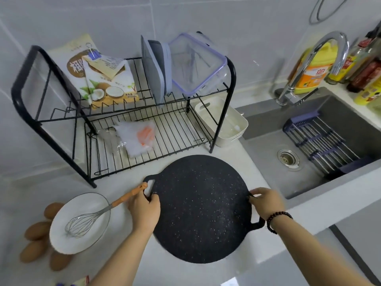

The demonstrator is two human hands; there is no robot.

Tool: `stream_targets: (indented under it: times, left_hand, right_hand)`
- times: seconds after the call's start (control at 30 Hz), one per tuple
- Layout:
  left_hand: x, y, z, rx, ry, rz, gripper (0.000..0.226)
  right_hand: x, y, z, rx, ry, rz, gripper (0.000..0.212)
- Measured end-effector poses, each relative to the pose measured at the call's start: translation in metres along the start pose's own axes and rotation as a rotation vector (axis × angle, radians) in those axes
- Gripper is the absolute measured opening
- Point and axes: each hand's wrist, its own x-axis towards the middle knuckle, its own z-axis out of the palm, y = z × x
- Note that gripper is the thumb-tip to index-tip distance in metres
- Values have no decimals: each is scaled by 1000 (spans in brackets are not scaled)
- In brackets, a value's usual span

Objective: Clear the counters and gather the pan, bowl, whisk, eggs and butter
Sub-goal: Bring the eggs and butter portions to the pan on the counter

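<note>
A round black speckled pan (201, 207) lies flat on the white counter, partly over its front edge. My left hand (145, 210) grips the pan's left rim beside its loop handle. On the right rim, my right hand (265, 201) pinches the edge above the other handle. Left of the pan stands a white bowl (61, 240) holding a metal whisk (82, 220) with an orange handle. Several brown eggs (37, 230) lie around the bowl's left side. I see no butter.
A black wire dish rack (169, 129) stands behind, holding food packets, boards, a clear lidded container (198, 62) and plastic bags. A white tub (222, 122) sits beside it. The grey sink (309, 149) with a tap (321, 62) and bottles lies to the right.
</note>
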Motion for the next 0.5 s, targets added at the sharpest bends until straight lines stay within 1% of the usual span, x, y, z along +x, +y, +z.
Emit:
stream_targets:
  times: [0.2, 0.3, 0.4, 0.5]
  left_hand:
    - [-11, -16, -9, -37, 106, -57, 50]
    - [-18, -22, -14, -10, 156, -144, 50]
    - [-22, -28, -17, -27, 210, -164, 50]
    - [-24, -29, -17, -46, 279, -220, 52]
  right_hand:
    - [48, -42, 13, -180, -132, -190, 20]
    - [64, -61, 25, -197, -179, -261, 21]
    - [72, -80, 31, -184, -215, -334, 21]
    - [77, -96, 39, -209, -261, -403, 22]
